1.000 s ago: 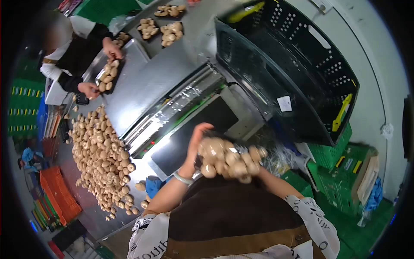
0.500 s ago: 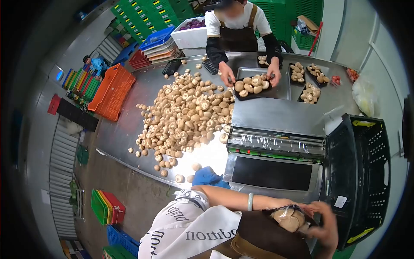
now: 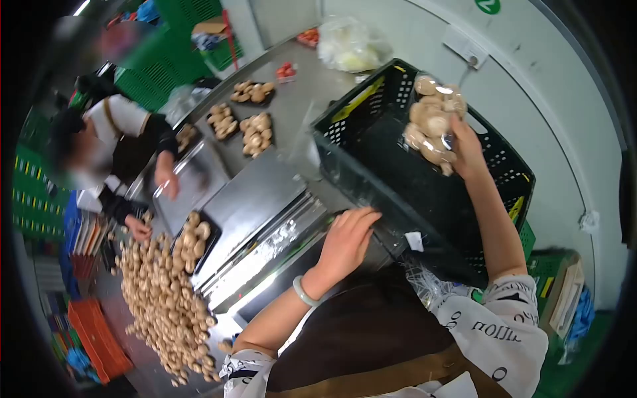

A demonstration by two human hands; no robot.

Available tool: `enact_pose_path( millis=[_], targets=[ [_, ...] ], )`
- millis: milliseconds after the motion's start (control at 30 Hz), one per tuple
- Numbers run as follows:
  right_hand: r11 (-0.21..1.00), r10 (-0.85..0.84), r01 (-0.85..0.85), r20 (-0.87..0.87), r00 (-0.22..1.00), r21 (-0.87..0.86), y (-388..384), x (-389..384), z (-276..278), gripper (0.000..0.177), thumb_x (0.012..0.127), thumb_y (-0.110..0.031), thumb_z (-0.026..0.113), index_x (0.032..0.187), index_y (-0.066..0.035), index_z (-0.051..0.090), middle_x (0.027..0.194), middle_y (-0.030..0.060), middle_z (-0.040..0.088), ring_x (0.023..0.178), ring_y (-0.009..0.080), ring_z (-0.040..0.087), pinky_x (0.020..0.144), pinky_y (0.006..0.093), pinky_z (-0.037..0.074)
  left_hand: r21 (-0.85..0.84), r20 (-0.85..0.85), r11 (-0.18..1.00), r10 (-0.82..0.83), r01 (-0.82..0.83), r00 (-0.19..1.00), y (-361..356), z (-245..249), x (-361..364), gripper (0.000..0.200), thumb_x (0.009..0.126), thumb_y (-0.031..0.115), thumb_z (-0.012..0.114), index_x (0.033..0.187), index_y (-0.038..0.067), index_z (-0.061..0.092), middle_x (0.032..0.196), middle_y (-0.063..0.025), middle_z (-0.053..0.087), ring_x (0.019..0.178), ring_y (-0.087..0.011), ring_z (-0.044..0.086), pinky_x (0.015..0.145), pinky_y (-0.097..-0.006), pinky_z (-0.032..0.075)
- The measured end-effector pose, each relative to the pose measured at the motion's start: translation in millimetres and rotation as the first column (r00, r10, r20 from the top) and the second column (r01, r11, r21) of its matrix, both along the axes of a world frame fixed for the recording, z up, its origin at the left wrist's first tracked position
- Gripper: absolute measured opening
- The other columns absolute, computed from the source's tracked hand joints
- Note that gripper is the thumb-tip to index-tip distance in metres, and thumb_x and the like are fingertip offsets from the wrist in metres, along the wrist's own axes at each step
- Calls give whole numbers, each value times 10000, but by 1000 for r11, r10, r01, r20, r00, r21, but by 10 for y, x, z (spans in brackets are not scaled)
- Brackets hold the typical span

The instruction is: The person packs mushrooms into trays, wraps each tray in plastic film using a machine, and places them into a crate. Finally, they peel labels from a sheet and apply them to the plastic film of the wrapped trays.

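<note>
Right hand (image 3: 468, 149) grip clenched on a wrapped mushroom pack (image 3: 431, 119) held above the black crate (image 3: 358, 166); left hand (image 3: 348, 239) grip released, fingers flat, just beside the crate's near wall.

**Pale wall, steel table, stacked crates**

A pale wall (image 3: 551, 132) curves just beyond the fingers (image 3: 460, 129) of the right hand (image 3: 468, 149) and runs on to their right. High on it, above the fingertips, sits a round green sign (image 3: 488, 5), with a small white box (image 3: 464, 43) fixed below. A long steel table (image 3: 302, 89) stretches away to the left of those fingers. Past its far end, well apart from them, green crates (image 3: 176, 26) stand stacked. Below the fingers (image 3: 361, 222) of the left hand (image 3: 345, 242), a white glare (image 3: 265, 288) lies on the metal. Far to their lower left, an orange crate (image 3: 99, 338) rests on the dark floor.
</note>
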State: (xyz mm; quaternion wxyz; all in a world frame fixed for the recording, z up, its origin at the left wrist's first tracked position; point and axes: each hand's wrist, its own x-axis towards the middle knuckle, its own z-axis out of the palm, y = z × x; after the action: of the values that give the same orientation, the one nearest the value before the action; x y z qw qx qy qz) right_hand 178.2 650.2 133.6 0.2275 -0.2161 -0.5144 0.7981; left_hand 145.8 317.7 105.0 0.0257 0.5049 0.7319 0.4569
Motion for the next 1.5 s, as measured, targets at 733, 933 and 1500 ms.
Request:
enact_pose_path(
  millis=[733, 933, 1500],
  targets=[
    [675, -351, -437, 780, 518, 594, 1327, -1252, -2406, 651, 787, -457, 725, 1170, 0, 465, 726, 74, 563, 528, 152, 550, 431, 263, 453, -45, 57, 994, 105, -103, 993, -419, -48, -1095, 339, 805, 149, 663, 1113, 29, 587, 1222, -144, 557, 1195, -319, 497, 1026, -436, 377],
    [705, 17, -211, 281, 960, 678, 75, -1539, -648, 300, 922, -158, 590, 1183, -27, 525, 881, 56, 588, 721, 89, 566, 649, 220, 478, -81, -270, 334, 900, -939, 343, -3035, -485, -1660, 308, 871, 186, 610, 1131, 23, 621, 1145, -156, 619, 1075, -329, 561, 933, -399, 428],
    [9, 525, -357, 299, 797, 934, -4248, -1911, -1354, 545, 828, -403, 647, 1207, -25, 544, 1278, 155, 524, 1271, 339, 389, 1050, 474, 295, -43, -212, 639, 745, -768, 632, -2698, -984, -1522, 277, 771, 168, 629, 1022, 55, 659, 1086, -96, 641, 1054, -295, 557, 976, -428, 397]
  ],
)
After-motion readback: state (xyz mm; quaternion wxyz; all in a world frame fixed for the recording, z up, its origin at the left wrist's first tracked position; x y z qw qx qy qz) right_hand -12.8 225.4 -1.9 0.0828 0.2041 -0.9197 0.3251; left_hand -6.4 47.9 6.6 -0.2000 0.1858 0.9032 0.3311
